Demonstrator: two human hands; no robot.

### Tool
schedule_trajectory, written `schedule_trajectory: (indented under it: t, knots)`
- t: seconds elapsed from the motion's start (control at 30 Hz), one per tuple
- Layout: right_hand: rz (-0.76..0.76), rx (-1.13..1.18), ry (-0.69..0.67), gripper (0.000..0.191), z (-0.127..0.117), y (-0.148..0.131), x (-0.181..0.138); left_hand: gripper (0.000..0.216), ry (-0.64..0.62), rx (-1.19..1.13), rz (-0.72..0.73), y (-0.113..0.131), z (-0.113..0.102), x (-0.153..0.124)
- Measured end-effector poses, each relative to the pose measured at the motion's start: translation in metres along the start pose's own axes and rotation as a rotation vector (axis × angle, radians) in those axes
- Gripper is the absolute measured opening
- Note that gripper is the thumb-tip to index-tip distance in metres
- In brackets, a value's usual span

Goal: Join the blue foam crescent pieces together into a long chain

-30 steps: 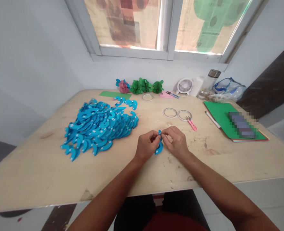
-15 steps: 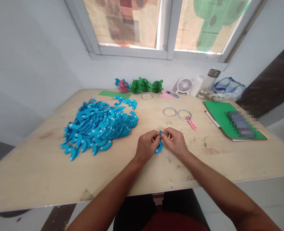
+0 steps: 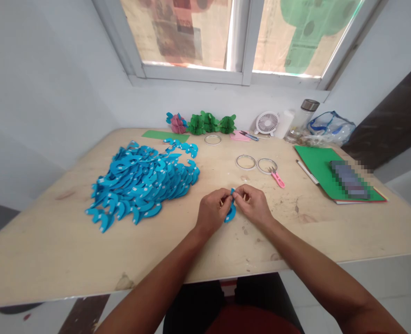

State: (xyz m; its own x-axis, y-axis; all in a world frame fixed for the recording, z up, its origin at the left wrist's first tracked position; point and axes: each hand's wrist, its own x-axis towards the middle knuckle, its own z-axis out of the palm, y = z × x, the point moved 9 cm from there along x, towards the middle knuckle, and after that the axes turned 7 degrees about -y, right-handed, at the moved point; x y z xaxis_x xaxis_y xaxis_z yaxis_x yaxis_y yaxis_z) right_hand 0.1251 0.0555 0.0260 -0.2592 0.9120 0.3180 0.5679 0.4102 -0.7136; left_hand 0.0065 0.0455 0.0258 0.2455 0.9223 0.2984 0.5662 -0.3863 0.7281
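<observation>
Near the front middle of the table, a curved blue paper piece (image 3: 230, 215) is pinched between both hands. My left hand (image 3: 212, 208) grips its upper end with thumb and forefinger. On the other side, my right hand (image 3: 253, 204) is closed at the same end, fingertips almost meeting the left ones. The fingers hide most of that upper end. To the left lies a large heap of similar blue paper pieces (image 3: 146, 181), many bearing small white patches.
Behind the hands lie tape rolls (image 3: 246, 162) and pink thread snips (image 3: 277, 178). Green folded-paper figures (image 3: 209, 122) and a small white fan (image 3: 267, 123) line the wall. At right are a green folder (image 3: 318, 160), a marker (image 3: 307, 172) and a glass bottle (image 3: 304, 116).
</observation>
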Motion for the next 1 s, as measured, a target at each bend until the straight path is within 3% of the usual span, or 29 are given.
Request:
schedule_trajectory:
  t: [0.33, 1.0]
  knots:
    - [0.013, -0.057, 0.009, 0.013, -0.0007, -0.0022, -0.0004, 0.021, -0.017, 0.04, 0.022, -0.0002, 0.0045, -0.0003]
    - [0.025, 0.02, -0.019, 0.012, 0.0001, 0.0002, 0.0005, 0.016, 0.026, -0.152, -0.061, -0.0064, -0.0007, 0.0013]
